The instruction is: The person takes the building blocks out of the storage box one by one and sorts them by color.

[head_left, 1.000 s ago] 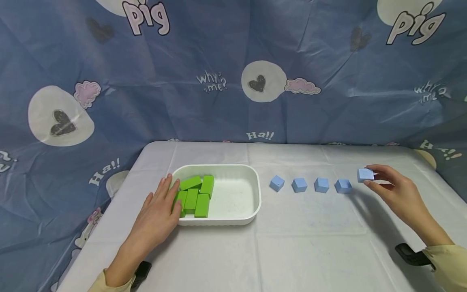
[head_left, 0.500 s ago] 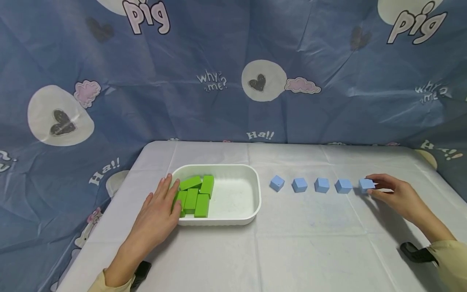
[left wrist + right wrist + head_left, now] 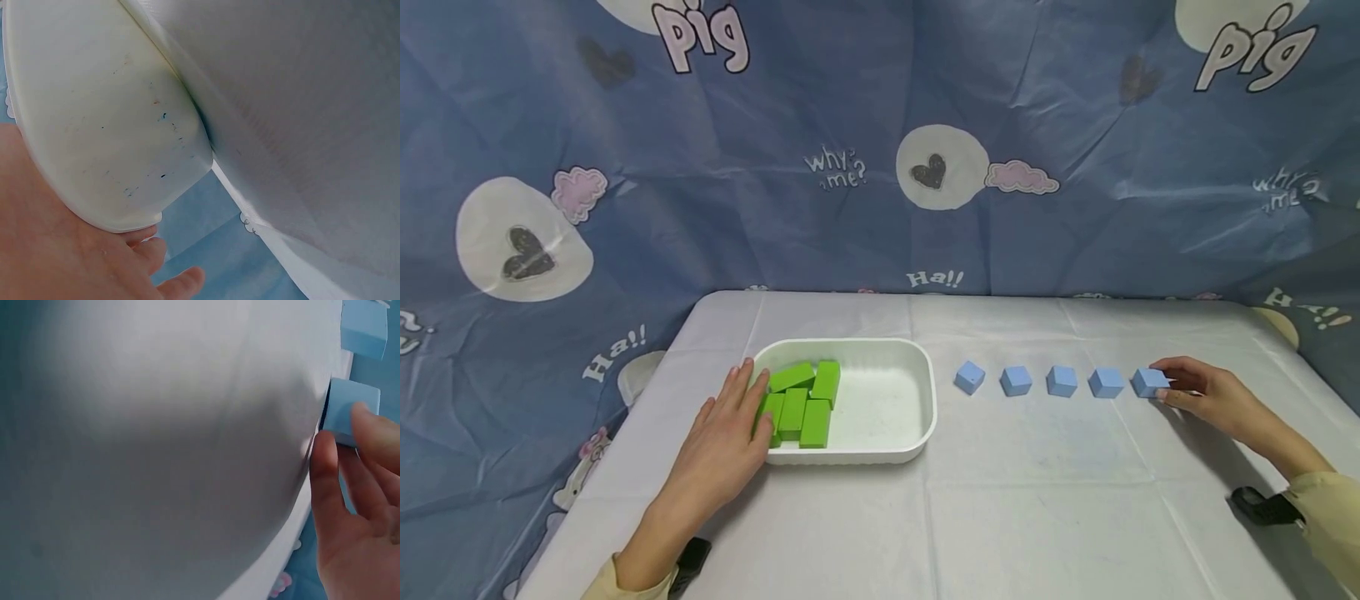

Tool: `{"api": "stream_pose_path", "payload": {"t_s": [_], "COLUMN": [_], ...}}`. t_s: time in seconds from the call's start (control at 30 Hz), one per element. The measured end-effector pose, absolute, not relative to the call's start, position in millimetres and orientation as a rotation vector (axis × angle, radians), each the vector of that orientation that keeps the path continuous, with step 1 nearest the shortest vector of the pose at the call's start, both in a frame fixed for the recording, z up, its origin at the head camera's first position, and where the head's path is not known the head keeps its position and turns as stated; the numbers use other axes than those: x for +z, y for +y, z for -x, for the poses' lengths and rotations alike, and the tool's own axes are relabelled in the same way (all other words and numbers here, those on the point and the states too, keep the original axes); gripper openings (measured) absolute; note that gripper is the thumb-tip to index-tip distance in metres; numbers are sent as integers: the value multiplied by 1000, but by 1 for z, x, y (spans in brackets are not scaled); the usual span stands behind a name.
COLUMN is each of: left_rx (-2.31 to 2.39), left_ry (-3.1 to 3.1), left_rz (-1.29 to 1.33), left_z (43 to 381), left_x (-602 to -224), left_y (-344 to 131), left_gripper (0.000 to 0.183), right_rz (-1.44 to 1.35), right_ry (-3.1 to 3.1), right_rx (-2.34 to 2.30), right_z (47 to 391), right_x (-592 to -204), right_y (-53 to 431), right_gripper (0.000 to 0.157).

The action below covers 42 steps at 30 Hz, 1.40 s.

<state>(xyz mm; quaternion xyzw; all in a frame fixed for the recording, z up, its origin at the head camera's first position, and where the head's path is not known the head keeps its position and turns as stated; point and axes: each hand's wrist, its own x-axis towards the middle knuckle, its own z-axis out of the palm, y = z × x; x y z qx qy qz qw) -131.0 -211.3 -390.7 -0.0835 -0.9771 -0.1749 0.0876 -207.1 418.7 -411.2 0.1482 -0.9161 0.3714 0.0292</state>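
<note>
In the head view my right hand [image 3: 1217,402] pinches a light blue cube [image 3: 1148,383] between thumb and fingers, low at the tabletop. This cube is the rightmost of a row of several blue cubes; its neighbour [image 3: 1107,383] sits just to the left. The right wrist view shows the thumb on one side of the held cube [image 3: 351,406]. My left hand [image 3: 722,442] rests on the left end of a white tray [image 3: 880,456], fingers straight over its rim. Inside, several green rectangular blocks [image 3: 815,423] lie gathered at the left, partly hidden by that hand.
More blue cubes, such as the leftmost tilted one [image 3: 969,377], stand between the tray and the right hand. A white cloth covers the table [image 3: 1037,517]. Behind it hangs a blue printed curtain [image 3: 850,100]. A dark strap [image 3: 1262,507] sits at the right sleeve.
My right hand has lowered the blue cube to the tabletop and drawn it slightly left, to the end of the row. The left hand and the tray have stayed put.
</note>
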Motion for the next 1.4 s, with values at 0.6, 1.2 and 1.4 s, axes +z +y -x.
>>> {"api": "stream_pose_path", "payload": {"t_s": [0.6,1.2,1.4], "left_rx": [-534,-524,-528], "left_ry": [-2918,-2918,-2928], "left_rz": [235,241,239], "left_z": [129,129,130], "left_x": [-391,-389,-388], "left_y": [-212,-212,-211], "left_gripper": [56,56,56], "right_rz": [-581,-366,-422], "right_ry": [-2725,-2450,-2387], "right_rx": [1091,1162,1241], "right_z": [201,187,183], "right_x": [-407,-375,-363], "right_y": [425,372,345], "right_gripper": [48,39,37]}}
